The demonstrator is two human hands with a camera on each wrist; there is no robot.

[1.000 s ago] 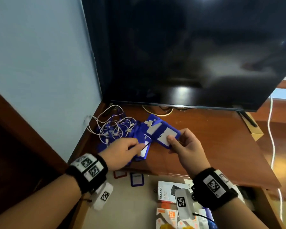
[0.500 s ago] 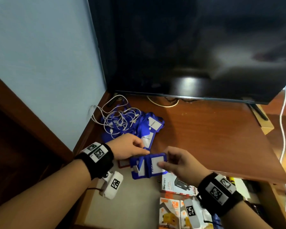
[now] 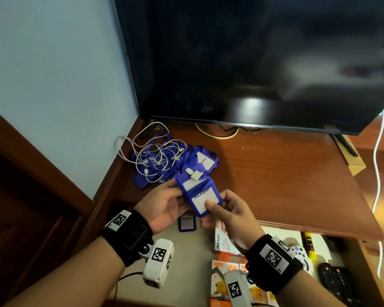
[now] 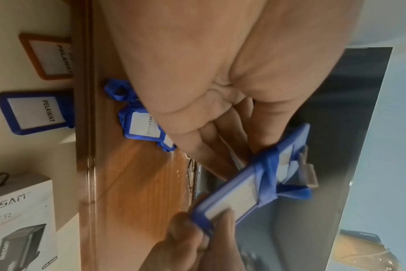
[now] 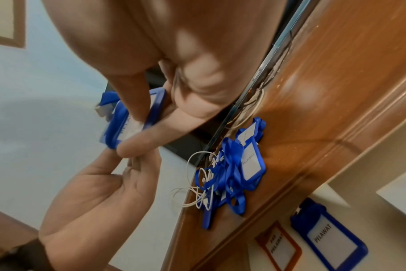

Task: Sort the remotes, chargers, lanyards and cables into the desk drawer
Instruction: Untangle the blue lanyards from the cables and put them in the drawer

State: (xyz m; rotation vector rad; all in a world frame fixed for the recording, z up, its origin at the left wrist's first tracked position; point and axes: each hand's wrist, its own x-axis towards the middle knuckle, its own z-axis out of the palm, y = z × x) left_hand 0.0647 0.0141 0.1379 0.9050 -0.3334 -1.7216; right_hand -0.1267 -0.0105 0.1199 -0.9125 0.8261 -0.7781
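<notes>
Badge holders (image 3: 201, 193), two blue ones with their strap wrapped round them, sit between both hands above the front edge of the tabletop (image 3: 275, 173): the left hand (image 3: 164, 207) grips the upper one from its side, the right hand (image 3: 228, 213) pinches the lower "PELAWAT" card with thumb on its face. Beyond the left hand's fingertips lies a tangle of blue lanyards (image 3: 186, 160) and white cables (image 3: 155, 158); below both wrists the open drawer (image 3: 193, 262) holds another blue badge (image 3: 187, 222), charger boxes (image 3: 223, 243) and remotes (image 3: 335, 278).

A blue badge holder (image 3: 201, 196) with a white card printed in black. Blue lanyards (image 3: 187, 161) tangled with white cables (image 3: 152, 158) on a reddish-brown wooden desk (image 3: 275, 178). A black television (image 3: 253, 63). Pale blue wall (image 3: 53, 74). Black wristbands (image 3: 129, 235) bearing black-and-white square codes.
</notes>
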